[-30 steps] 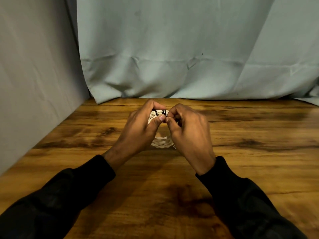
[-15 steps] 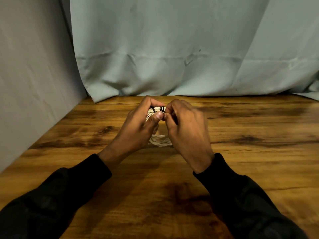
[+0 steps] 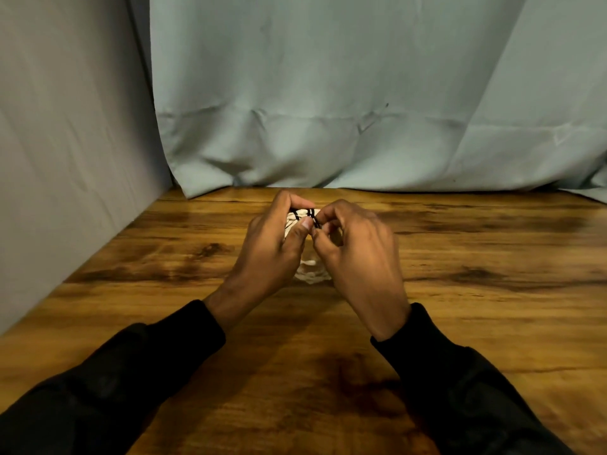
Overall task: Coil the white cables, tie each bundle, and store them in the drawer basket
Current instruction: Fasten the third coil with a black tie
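A coiled white cable bundle [image 3: 310, 274] is held upright between both hands above the wooden table [image 3: 476, 290]; only its lower loop and a bit of its top show. A thin black tie [image 3: 308, 214] wraps the top of the coil. My left hand [image 3: 272, 251] grips the coil's left side, thumb pressed near the tie. My right hand [image 3: 358, 257] pinches the black tie at the top right with fingertips. No drawer basket is in view.
A grey-blue cloth backdrop [image 3: 328, 110] hangs behind the table and a grey cloth wall [image 3: 65, 159] closes the left side. My black sleeves [image 3: 115, 382] rest over the near table edge.
Both hands stay on the bundle in the same place. The fingertips have shifted slightly on the black tie at the top of the coil.
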